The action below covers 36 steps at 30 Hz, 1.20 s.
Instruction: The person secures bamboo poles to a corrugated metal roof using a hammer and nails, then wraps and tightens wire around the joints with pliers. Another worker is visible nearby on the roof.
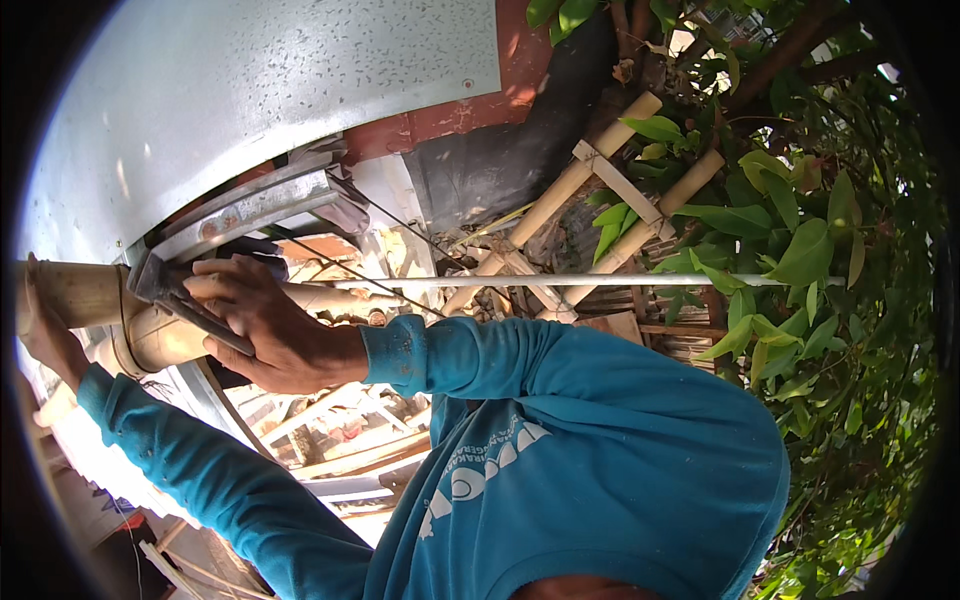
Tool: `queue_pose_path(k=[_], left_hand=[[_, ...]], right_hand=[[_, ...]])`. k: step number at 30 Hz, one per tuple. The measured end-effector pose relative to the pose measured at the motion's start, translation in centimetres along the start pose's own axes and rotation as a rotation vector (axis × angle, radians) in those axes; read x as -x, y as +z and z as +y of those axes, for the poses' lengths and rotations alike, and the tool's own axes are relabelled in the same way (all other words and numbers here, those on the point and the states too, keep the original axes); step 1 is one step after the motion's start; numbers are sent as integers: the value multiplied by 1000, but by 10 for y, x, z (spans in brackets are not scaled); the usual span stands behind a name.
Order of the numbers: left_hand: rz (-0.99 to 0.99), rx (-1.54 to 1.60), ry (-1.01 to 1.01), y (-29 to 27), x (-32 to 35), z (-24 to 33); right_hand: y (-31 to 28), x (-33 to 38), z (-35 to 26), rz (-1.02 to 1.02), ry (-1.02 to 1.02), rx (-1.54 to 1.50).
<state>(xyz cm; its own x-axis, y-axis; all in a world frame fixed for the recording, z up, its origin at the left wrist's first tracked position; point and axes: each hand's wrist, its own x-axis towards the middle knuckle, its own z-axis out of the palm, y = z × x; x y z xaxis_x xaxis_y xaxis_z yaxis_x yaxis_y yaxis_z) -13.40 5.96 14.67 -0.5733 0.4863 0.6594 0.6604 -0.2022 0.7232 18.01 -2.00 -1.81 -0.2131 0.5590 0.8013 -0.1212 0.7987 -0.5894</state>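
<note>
My right hand (275,325) is closed around a dark metal tool that looks like pincers (205,320). Their blocky head rests at a thin wire (124,310) looped around thick bamboo. My left hand (55,340), at the far left, grips a bamboo pole (85,280), its fingers reaching up along the surface. A second bamboo piece (165,340) meets that pole just beneath the tool. Part of the tool's handles is hidden inside my right palm.
A spotted grey metal sheet (300,70) spans the upper left, above a galvanized metal channel (250,212). A bamboo ladder (555,200) leans beyond a thin horizontal rod (600,281). Dark cables (350,272) hang close to my right hand. Leafy branches (800,250) fill the right side.
</note>
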Motion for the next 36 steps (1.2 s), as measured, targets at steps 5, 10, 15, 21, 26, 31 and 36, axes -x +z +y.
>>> queue_pose_path(k=[5, 10, 15, 21, 26, 31, 36], left_hand=[[-22, 16, 15, 11, 1, 14], [5, -16, 21, 5, 3, 17], [5, 68, 52, 17, 16, 26], [33, 115, 169, 10, 15, 39], [101, 120, 112, 11, 29, 46], [61, 125, 54, 27, 23, 44], [95, 92, 96, -2, 25, 46]], right_hand=[[-4, -7, -3, 153, -71, -18], [-7, -7, -6, 107, -36, -41], [-18, -6, -2, -38, 24, -46], [-7, -7, 1, -42, 13, -57], [-4, -8, 7, -37, -72, -5], [-13, -15, 6, -46, -77, 76], [-4, -15, -8, -47, -118, 18]])
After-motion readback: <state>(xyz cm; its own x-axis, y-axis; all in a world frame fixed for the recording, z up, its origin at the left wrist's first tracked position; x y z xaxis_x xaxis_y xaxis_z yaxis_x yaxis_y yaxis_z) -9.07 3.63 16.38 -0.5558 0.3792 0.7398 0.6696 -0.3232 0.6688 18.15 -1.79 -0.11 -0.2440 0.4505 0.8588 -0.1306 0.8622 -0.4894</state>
